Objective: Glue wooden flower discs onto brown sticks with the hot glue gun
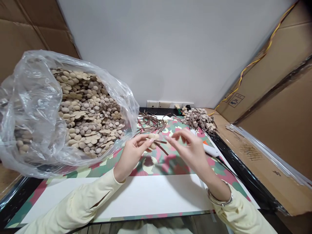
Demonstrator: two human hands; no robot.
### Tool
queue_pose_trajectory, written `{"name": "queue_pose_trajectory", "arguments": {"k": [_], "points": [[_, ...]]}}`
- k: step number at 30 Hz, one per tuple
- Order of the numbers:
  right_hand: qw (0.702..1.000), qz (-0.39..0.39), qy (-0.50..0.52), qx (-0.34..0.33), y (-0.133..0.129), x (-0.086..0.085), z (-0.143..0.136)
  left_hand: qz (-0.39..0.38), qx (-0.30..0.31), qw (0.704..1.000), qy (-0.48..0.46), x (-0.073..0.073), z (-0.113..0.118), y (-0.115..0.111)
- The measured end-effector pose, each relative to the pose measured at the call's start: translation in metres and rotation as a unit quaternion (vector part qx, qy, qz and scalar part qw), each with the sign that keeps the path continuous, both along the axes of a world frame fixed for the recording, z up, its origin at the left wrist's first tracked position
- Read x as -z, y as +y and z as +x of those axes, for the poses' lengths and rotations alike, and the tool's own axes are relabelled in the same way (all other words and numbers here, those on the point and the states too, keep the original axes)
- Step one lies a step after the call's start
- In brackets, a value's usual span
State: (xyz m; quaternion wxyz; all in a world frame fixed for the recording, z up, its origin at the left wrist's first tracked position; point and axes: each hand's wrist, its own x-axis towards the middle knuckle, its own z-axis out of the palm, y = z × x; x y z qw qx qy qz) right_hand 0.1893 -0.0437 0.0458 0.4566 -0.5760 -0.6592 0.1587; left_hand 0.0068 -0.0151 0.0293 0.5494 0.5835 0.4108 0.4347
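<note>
Left hand (pixel 130 156) pinches a padded flower (pixel 154 136); the striped ribbon (pixel 162 149) could slip if the right hand (pixel 191 149) (grip unclear) tugs

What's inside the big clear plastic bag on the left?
The clear plastic bag holds a heap of beige and grayish flower-shaped pieces, seen through its open mouth. A few more show dimly through the crumpled plastic; what lies beneath the top layer is covered.

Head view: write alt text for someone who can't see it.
The left hand holds a beige petaled piece with striped brown strips; the right hand is close beside it. At left sits a clear plastic bag of similar pieces.
</note>
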Motion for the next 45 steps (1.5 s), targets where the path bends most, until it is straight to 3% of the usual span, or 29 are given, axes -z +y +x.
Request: {"name": "queue_pose_trajectory", "arguments": {"k": [2,6,10,15,21,27,31,38,42,45], "points": [[1.0,0.007,-0.024,-0.002,-0.003,0.003,-0.002,0.0,-0.009,1.0,-0.008,0.001,0.0,0.0],[0.995,-0.058,-0.046,-0.062,-0.003,0.014,-0.006,0.003,-0.02,1.0,-0.02,0.002,0.0,0.0],[0.972,-0.177,0.065,-0.143,0.0,0.015,-0.007,0.025,-0.028,0.999,-0.017,0.002,0.001,0.0],[0.92,-0.257,0.228,-0.191,0.001,0.012,-0.009,0.047,-0.042,0.998,-0.007,0.0,0.001,-0.002],[0.797,-0.351,0.396,-0.291,0.002,0.014,-0.008,0.067,-0.055,0.996,0.006,0.0,0.002,-0.007],[0.75,-0.367,0.447,-0.322,0.004,0.014,-0.006,0.089,-0.071,0.994,-0.008,-0.001,0.005,-0.011],[0.769,-0.371,0.421,-0.304,0.003,0.014,-0.012,0.084,-0.075,0.994,0.002,-0.002,0.005,-0.011],[0.855,-0.356,0.295,-0.235,0.004,0.013,-0.014,0.066,-0.057,0.996,0.005,-0.003,0.003,-0.008],[0.935,-0.263,0.179,-0.158,0.006,0.005,-0.005,0.078,-0.058,0.995,0.01,-0.002,0.002,-0.007],[0.956,-0.203,0.158,-0.138,0.007,0.004,-0.004,0.075,-0.056,0.995,0.015,0.0,0.002,-0.007]]}}
